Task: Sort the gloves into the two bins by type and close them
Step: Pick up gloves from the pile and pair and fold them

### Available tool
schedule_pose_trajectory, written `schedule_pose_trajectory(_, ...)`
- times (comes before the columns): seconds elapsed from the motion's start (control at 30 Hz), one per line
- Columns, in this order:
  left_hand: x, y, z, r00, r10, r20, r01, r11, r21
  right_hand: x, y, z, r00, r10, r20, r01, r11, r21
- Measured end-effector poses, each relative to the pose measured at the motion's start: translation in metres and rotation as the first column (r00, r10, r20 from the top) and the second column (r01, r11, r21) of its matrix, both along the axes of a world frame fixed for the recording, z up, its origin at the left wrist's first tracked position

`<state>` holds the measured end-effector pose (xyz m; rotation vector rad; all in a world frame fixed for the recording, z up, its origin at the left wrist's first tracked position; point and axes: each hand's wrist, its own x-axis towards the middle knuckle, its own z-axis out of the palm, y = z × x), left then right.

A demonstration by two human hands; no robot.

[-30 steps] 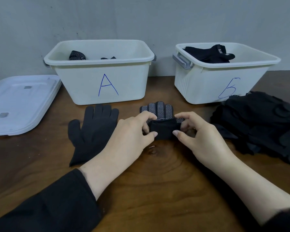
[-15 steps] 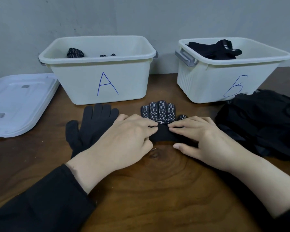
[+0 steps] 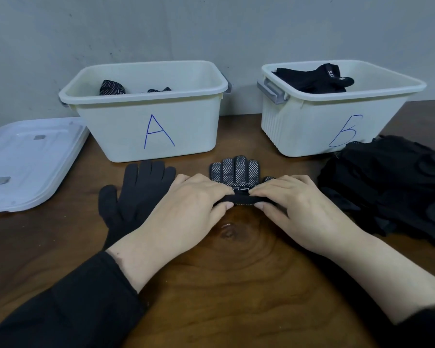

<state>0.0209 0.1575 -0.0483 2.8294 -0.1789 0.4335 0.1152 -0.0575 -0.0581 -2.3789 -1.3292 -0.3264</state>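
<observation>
A black glove with white dots [image 3: 236, 170] lies on the table between the two bins, its fingers pointing away from me. My left hand [image 3: 186, 209] and my right hand [image 3: 294, 209] pinch its folded cuff between thumbs and fingers. A plain black glove [image 3: 136, 194] lies flat to the left, partly under my left wrist. Bin A [image 3: 151, 131] holds dotted gloves [image 3: 111, 87]. Bin B [image 3: 319, 126] holds plain black gloves [image 3: 317, 80]. Both bins are uncovered.
A white lid [image 3: 28, 162] lies flat on the wooden table at the far left. A heap of black gloves [image 3: 392, 187] sits at the right, in front of bin B. A grey wall stands close behind the bins.
The cuff has been folded over onto the dotted glove's palm and rolled flatter. Both hands have lowered onto it, fingers laid over the fold.
</observation>
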Motion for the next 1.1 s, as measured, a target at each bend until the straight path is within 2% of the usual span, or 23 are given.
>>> schedule_pose_trajectory(0.17, -0.006, -0.002, -0.001, 0.997, 0.062, -0.04, -0.067, 0.991, -0.119, -0.002, -0.003, 0.004, 0.998, 0.017, -0.061, -0.016, 1.0, 0.025)
schedule_pose_trajectory(0.3, 0.002, -0.003, 0.0, 0.989, 0.129, -0.069, -0.145, 0.932, -0.332, 0.002, 0.001, 0.008, 0.975, -0.013, -0.222, 0.037, 0.994, 0.105)
schedule_pose_trajectory(0.43, 0.007, -0.004, 0.0, 0.983, 0.16, -0.091, -0.184, 0.874, -0.451, 0.009, 0.008, 0.007, 0.909, -0.002, -0.418, 0.103, 0.97, 0.219)
schedule_pose_trajectory(0.5, 0.01, -0.003, -0.001, 0.978, 0.185, -0.092, -0.207, 0.858, -0.47, 0.014, 0.012, 0.004, 0.886, -0.006, -0.464, 0.135, 0.96, 0.245)
schedule_pose_trajectory(0.6, 0.013, -0.002, -0.002, 0.973, 0.218, -0.072, -0.227, 0.868, -0.441, 0.02, 0.018, 0.002, 0.893, -0.018, -0.449, 0.159, 0.947, 0.279)
schedule_pose_trajectory(0.67, 0.014, -0.002, -0.003, 0.97, 0.238, -0.053, -0.238, 0.871, -0.43, 0.023, 0.022, 0.001, 0.932, -0.037, -0.362, 0.15, 0.946, 0.289)
schedule_pose_trajectory(0.77, 0.017, 0.001, -0.005, 0.963, 0.269, -0.025, -0.255, 0.877, -0.407, 0.026, 0.028, -0.001, 0.978, -0.072, -0.194, 0.119, 0.963, 0.242)
schedule_pose_trajectory(0.93, 0.019, 0.006, -0.009, 0.958, 0.283, 0.039, -0.267, 0.935, -0.232, 0.026, 0.026, -0.003, 0.993, -0.062, -0.104, 0.075, 0.989, 0.127)
schedule_pose_trajectory(1.0, 0.02, 0.008, -0.01, 0.962, 0.254, 0.101, -0.236, 0.958, -0.163, 0.024, 0.024, -0.001, 0.996, -0.047, -0.081, 0.053, 0.995, 0.081)
schedule_pose_trajectory(1.1, 0.017, 0.006, -0.009, 0.983, 0.119, 0.143, -0.115, 0.993, -0.032, 0.023, 0.022, 0.001, 0.999, -0.013, -0.042, 0.014, 1.0, 0.016)
